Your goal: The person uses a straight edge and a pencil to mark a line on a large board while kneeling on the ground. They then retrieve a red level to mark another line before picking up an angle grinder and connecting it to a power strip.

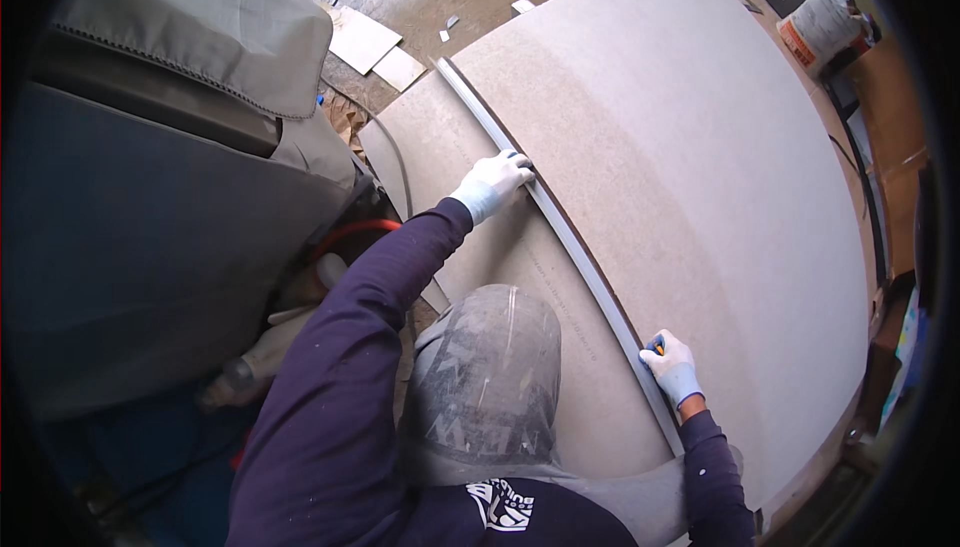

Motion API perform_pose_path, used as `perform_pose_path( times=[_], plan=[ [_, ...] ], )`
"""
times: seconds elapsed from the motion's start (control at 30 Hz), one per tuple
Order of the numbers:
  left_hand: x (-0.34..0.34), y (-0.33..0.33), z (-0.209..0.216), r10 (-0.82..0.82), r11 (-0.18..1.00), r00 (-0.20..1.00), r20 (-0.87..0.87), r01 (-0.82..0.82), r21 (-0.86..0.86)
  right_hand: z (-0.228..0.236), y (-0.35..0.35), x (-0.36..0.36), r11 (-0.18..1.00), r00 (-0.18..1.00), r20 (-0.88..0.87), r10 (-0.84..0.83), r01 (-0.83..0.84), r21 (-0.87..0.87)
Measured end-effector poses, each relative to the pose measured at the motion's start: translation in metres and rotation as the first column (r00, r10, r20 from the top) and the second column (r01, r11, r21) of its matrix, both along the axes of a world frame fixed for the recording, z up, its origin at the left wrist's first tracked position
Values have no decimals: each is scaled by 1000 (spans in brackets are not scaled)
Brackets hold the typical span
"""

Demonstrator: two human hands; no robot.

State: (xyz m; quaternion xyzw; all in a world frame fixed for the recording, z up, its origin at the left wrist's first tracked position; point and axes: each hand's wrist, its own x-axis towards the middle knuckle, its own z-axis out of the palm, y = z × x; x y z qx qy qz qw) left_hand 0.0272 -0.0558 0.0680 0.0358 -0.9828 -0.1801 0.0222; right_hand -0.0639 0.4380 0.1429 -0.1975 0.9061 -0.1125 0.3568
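Observation:
A long metal straightedge [585, 255] lies across a large pale board [690, 207], running from the far left toward my right side. My left hand [495, 185], in a white glove, grips the straightedge above its middle, with the fingers bent over it. Lower down, my gloved right hand [672, 365] is closed beside the straightedge's near part. A small yellow-orange tool [659, 350] pokes out between its fingers; most of it is hidden, so its kind cannot be made out. My knee, in dusty grey trousers [490, 372], rests at the board, left of the straightedge.
A grey covered piece of furniture [170, 197] stands close on the left. White offcuts [365, 42] and a dark cable [395, 152] lie beyond the board's left corner. A white bag [820, 22] stands at the far right, near cardboard [890, 117].

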Motion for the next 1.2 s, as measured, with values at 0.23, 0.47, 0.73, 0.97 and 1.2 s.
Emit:
perform_pose_path(
  times=[0.23, 0.47, 0.73, 0.97, 1.2],
  plan=[
    [-11, 5, 11, -22, 999, 995, 100, 20, 25, -2, -53, -47, 974, 1000, -3, -4, 3, -225],
    [-5, 3, 2, 6, 999, 997, 75, -8, 31, 28, -261, -84, 872, 988, 72, 140, -88, -482],
    [-3, -2, -4, 6, 1000, 999, 48, -7, 28, 12, -408, -94, 820, 950, 157, 268, -140, -555],
    [2, -7, -13, -11, 1000, 1000, -6, 12, 29, -43, -470, -109, 764, 924, -23, 381, -329, -555],
    [-5, -4, -14, 16, 998, 998, 55, -19, 58, -55, -539, -119, 785, 949, -265, 168, -292, -546]
  ],
)
